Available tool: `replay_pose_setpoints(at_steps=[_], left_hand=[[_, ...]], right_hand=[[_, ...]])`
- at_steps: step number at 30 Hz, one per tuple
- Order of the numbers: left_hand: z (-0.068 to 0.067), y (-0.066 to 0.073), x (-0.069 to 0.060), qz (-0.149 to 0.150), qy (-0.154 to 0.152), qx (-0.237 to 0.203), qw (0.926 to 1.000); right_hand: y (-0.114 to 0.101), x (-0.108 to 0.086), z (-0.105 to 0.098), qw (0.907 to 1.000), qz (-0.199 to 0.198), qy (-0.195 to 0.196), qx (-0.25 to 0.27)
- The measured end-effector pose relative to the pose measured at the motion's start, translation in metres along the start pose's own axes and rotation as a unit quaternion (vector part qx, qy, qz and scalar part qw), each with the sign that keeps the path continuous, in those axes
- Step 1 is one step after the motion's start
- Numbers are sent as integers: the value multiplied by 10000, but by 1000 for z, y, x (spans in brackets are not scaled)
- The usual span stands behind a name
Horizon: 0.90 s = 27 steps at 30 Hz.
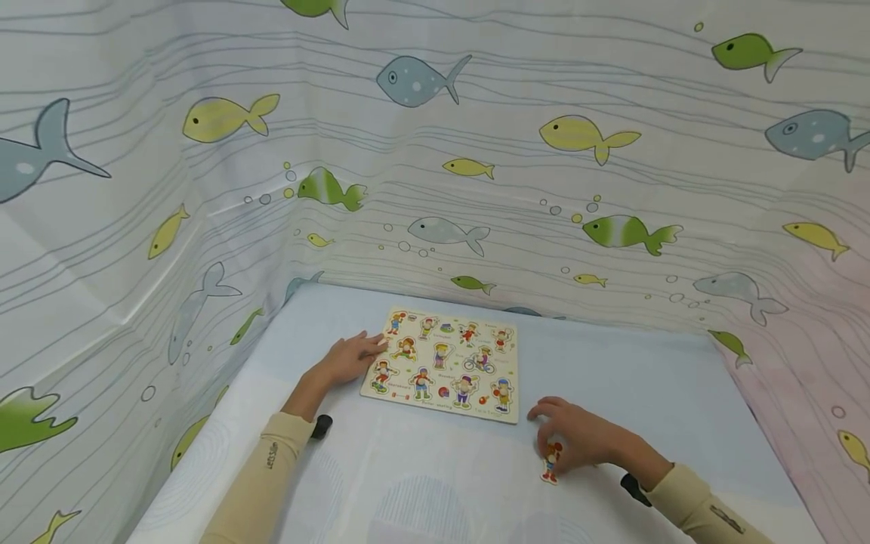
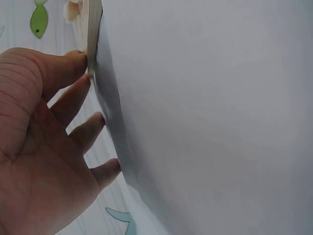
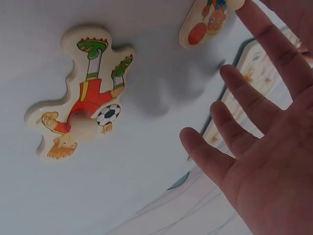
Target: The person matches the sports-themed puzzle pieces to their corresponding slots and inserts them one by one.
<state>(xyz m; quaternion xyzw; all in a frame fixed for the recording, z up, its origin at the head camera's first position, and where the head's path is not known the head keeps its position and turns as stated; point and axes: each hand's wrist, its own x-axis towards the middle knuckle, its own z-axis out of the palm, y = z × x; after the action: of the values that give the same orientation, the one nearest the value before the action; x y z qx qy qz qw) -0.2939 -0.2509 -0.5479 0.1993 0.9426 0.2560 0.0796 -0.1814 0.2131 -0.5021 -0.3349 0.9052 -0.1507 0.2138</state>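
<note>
A wooden puzzle board (image 1: 508, 364) printed with sports figures lies on the table. My left hand (image 1: 352, 358) rests at the board's left edge, fingers extended; the left wrist view shows its fingertips near the pale wooden edge (image 2: 93, 34). To the right of the board, my right hand (image 1: 578, 434) pinches a basketball-player puzzle piece (image 1: 550, 464). In the right wrist view this piece (image 3: 201, 24) shows an orange ball, with its round knob at a fingertip; the thumb is mostly out of frame. A soccer-player puzzle piece (image 3: 93, 98) with a knob lies near that hand, hidden in the head view.
A pale cloth (image 1: 435, 483) covers the table. Fish-patterned curtains (image 1: 421, 189) stand behind it and along both sides. Dark straps (image 1: 322, 427) with wrist gear sit at both cuffs.
</note>
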Motion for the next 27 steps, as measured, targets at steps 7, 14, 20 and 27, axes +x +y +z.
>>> replay_pose_setpoints(at_steps=[7,14,20,27], left_hand=[[3,-2,2,-60,-29,8,10000],[1,-2,2,-48,4,25,10000],[0,0,1,-89,-20,43,9999],[1,-1,1,-30,9,38,10000]], right_hand=[[-1,-3,2,9993,-140,196,-287],[-2,-5,-1,9991,-79,231,-357],[-1,-7,0,9993,12,226,-299],[1,-6,2,9991,6,247,-351]])
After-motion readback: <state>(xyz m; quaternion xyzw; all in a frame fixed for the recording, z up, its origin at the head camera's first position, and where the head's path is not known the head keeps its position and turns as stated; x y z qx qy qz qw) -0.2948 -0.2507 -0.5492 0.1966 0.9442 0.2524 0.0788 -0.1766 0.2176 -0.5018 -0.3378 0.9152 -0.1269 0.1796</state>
